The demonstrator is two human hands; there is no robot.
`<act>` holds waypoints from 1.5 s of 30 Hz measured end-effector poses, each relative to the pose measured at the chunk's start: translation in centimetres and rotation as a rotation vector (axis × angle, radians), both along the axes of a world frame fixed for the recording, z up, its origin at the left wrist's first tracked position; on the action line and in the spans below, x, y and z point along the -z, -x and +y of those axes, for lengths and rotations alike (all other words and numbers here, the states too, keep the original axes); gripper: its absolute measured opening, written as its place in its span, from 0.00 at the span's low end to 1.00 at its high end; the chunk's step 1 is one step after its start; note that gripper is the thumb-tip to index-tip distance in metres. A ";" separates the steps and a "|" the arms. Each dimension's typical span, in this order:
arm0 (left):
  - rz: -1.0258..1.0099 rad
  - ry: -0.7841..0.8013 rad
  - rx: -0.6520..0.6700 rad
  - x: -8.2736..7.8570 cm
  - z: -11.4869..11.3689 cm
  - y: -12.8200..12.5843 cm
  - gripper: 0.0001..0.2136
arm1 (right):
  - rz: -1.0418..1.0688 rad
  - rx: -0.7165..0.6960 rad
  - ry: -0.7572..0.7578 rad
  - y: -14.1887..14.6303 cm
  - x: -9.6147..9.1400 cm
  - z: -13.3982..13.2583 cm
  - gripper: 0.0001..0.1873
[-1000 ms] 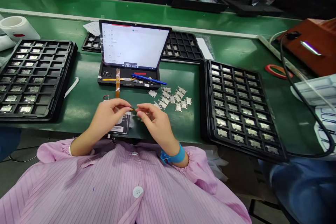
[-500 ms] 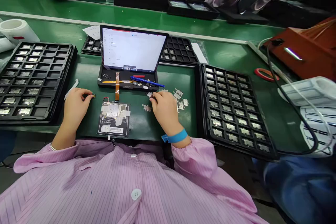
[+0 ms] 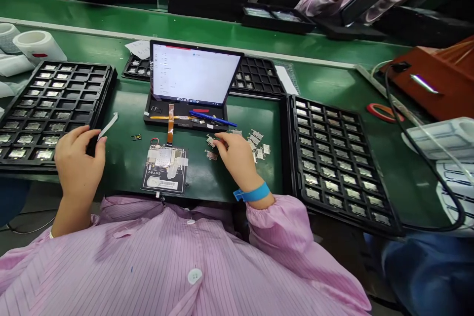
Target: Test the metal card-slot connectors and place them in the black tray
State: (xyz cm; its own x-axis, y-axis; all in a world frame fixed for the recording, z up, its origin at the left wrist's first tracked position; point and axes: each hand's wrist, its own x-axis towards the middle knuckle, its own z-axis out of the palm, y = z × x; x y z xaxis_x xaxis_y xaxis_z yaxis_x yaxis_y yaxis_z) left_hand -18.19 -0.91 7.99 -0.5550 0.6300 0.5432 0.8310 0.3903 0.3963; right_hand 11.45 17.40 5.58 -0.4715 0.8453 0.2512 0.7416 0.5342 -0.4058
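Green assembly bench [image 3: 126, 108], black parts tray [image 3: 291, 158] at right, circuit board [image 3: 161, 157] between both hands.
Left hand [image 3: 78, 165] curled at tray edge around dark object, hold unclear; right hand [image 3: 239, 158] half-closed, fingertips [image 3: 222, 139] among loose metal shields [image 3: 212, 155], grip unclear.

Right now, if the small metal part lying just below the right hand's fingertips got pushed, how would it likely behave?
The small metal part looks thin and flat, so it would probably skid across the smooth green mat rather than roll. It is likely light for its size. Its thin form may also bend if pinched hard, though that is hard to judge from here.
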 end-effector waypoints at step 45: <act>-0.580 -0.364 -0.552 4.0 -4.3 4.6 0.32 | 0.339 -0.072 -0.026 -1.2 3.8 -5.2 0.20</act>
State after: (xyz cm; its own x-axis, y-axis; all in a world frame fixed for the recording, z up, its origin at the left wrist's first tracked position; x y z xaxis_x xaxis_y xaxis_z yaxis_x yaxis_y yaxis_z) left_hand -22.82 -5.24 4.01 -0.9801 0.0327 0.1957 0.1896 0.4446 0.8754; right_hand 12.61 12.17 1.80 -0.4158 0.8041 0.4249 0.5270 0.5938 -0.6080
